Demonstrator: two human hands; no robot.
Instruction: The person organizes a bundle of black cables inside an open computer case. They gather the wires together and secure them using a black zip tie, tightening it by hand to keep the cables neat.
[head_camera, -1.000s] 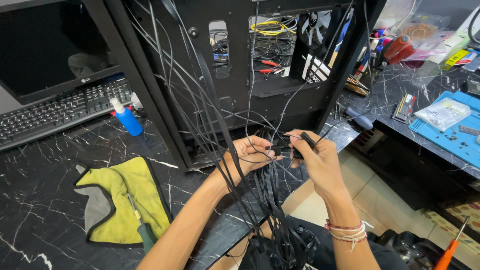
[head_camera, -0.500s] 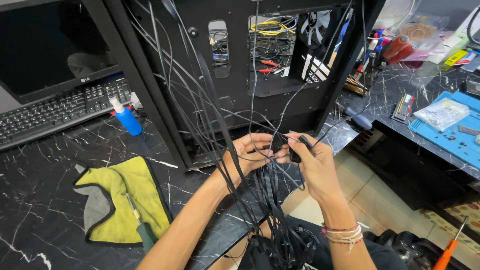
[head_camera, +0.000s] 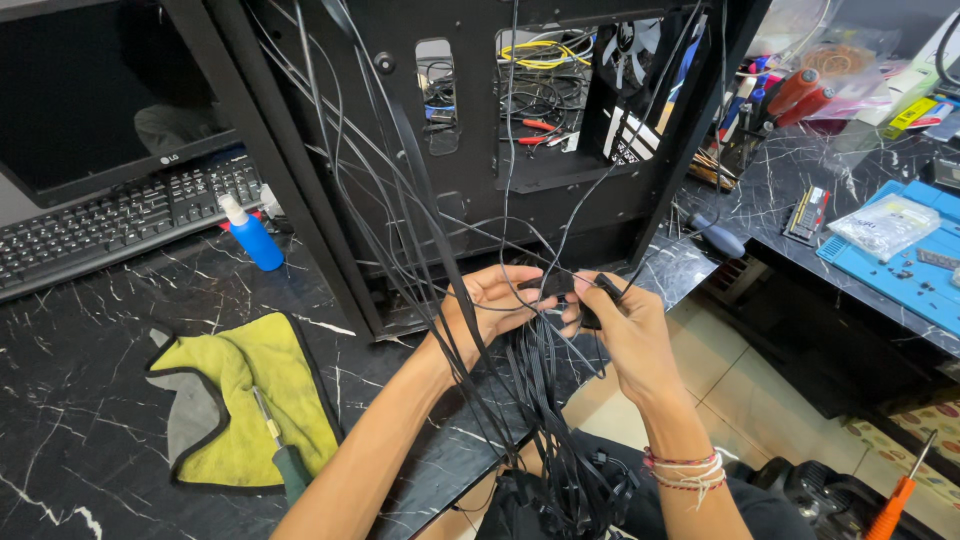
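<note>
Both grips pinch black connector (head_camera: 575, 300) | left hand (head_camera: 495, 305), right hand (head_camera: 630, 335) palms facing

Single head-worn view, looking steeply down and forward from close range; both hands at centre frame, marbled surface (head_camera: 90, 400) lower left.

Dark monitor screen (head_camera: 90, 100) far left; clear plastic bag (head_camera: 888, 225) on blue mat (head_camera: 900, 270), right

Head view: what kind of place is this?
Likely a computer repair or assembly bench: an open black computer case trailing black cables held in both hands, screwdrivers, and a blue work mat with small parts.
</note>
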